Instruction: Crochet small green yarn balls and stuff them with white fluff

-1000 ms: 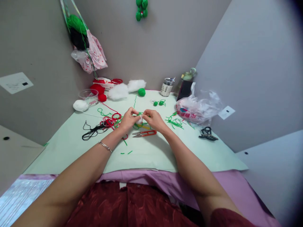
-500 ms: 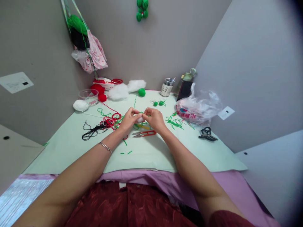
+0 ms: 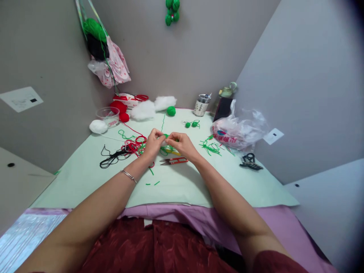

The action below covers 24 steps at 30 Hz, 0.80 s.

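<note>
My left hand (image 3: 154, 145) and my right hand (image 3: 182, 145) meet over the middle of the pale green table cover (image 3: 170, 193). Between their fingertips is a small green and white piece (image 3: 164, 142), largely covered by the fingers. Both hands are closed on it, thumbs and forefingers pinched. Just below my right hand lie red-handled thread snips (image 3: 174, 161), blades to the left. A yellow stick (image 3: 174, 152) lies above the snips among green yarn. Tangled red yarn (image 3: 133, 146) lies beside my left hand, with black cord (image 3: 113, 157) farther left.
White stuffing (image 3: 143, 110), a green yarn ball (image 3: 171, 111), a clear tub (image 3: 108, 116) and a white yarn ball (image 3: 98, 126) sit toward the back. At right are a pen can (image 3: 201, 105), a plastic bag (image 3: 239, 127), green yarn scraps (image 3: 212, 147) and a black hair clip (image 3: 250, 162).
My right hand has shifted slightly left, its fingers now more over the piece. More green and less white shows between the fingertips. The whole view has moved a little.
</note>
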Tool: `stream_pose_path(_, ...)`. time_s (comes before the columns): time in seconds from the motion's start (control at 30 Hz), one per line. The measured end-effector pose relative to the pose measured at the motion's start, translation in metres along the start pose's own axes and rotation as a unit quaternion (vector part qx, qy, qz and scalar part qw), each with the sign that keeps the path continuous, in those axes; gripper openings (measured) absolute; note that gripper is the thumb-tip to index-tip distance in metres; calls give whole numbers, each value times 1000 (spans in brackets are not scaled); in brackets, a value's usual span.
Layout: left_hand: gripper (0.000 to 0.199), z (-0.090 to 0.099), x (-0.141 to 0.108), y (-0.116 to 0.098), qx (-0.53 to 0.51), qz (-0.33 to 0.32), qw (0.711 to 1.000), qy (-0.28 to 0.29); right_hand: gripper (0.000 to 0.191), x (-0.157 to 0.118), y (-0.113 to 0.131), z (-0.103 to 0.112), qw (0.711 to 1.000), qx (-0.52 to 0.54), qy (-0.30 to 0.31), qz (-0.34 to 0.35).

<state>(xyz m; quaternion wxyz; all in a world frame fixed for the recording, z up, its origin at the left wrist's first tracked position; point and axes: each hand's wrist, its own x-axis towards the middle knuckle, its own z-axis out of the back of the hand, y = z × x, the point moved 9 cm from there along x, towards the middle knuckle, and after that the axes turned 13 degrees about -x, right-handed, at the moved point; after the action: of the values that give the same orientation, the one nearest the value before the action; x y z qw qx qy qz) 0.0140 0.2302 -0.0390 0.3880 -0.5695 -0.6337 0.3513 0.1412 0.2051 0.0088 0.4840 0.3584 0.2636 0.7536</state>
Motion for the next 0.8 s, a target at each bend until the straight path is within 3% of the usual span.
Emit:
stream_pose_path(0.13,22,-8,-4,5,-23,49,998,33,22,1,7,18,998,25,-44,26)
stream_pose_path(0.27,22,-7,-4,10,-36,73,996,32,17,1,7,19,998,40,-42,22)
stream_pose_path(0.4,14,-3,-3,10,-52,73,996,21,17,1,0,19,998,-15,-67,16)
stream_pose_path(0.53,11,-5,-5,11,-69,75,994,30,9,2,-6,11,995,-85,-46,11)
stream_pose_path(0.8,27,-24,-11,10,-103,109,983,104,16,2,-17,21,988,-127,-80,-45)
